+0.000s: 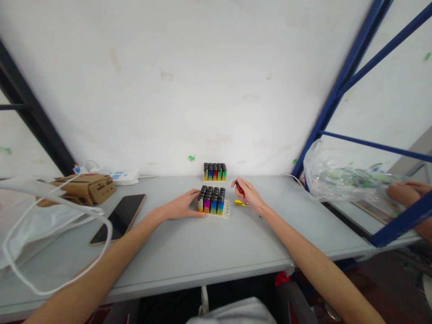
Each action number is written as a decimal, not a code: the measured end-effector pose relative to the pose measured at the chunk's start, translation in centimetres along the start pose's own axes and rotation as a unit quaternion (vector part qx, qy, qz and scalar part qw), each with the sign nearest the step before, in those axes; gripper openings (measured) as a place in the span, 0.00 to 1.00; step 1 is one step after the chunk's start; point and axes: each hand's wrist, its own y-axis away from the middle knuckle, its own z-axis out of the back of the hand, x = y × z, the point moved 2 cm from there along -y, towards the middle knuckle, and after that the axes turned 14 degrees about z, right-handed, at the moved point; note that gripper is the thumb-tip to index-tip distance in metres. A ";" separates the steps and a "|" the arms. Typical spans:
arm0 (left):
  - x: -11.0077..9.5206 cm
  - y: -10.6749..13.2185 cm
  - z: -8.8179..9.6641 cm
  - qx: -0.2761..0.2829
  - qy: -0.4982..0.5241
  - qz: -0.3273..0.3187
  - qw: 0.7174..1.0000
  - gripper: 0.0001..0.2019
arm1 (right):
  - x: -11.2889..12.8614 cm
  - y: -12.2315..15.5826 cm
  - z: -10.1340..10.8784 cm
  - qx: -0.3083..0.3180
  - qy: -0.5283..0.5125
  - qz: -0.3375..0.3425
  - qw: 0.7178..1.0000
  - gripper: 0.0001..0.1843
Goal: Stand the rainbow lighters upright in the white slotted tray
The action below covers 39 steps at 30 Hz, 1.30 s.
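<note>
My left hand (184,205) grips the near white tray (226,215) at its left end, thumb along the front and fingers behind. Upright lighters (210,204) with black tops and multicoloured bodies stand in rows in this tray. Its rightmost row of slots holds no lighters. Just right of the tray, my right hand (250,195) is closed around a dark red lighter (240,187), raised above the table. Below that hand lies a yellow lighter (241,203), partly hidden by the fingers. Another full tray of lighters (215,172) stands behind, close to the wall.
On the left are a phone (119,218), a cardboard box (88,188), a white power strip (124,177) and a looping white cable (110,229). A blue frame post (332,103) and a clear plastic bag (324,173) are at right. Another person's hand (405,191) shows beyond the post.
</note>
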 end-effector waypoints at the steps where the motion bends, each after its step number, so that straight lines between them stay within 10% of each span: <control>1: 0.1 0.0 0.0 -0.003 0.002 -0.004 1.000 0.45 | 0.0 0.0 0.1 -0.005 0.013 0.002 1.000 0.28; 14: 0.4 -0.1 -0.2 -0.001 0.006 -0.001 1.000 0.45 | -0.5 0.0 0.8 -0.072 0.295 0.119 0.945 0.25; 27: 0.1 -0.1 0.0 -0.006 0.012 -0.017 1.000 0.45 | 0.2 0.2 -0.4 0.134 0.415 0.207 0.876 0.23; 39: 0.4 -0.1 -0.2 -0.011 0.015 -0.019 1.000 0.44 | -0.6 -0.1 0.5 0.199 0.439 0.179 0.858 0.19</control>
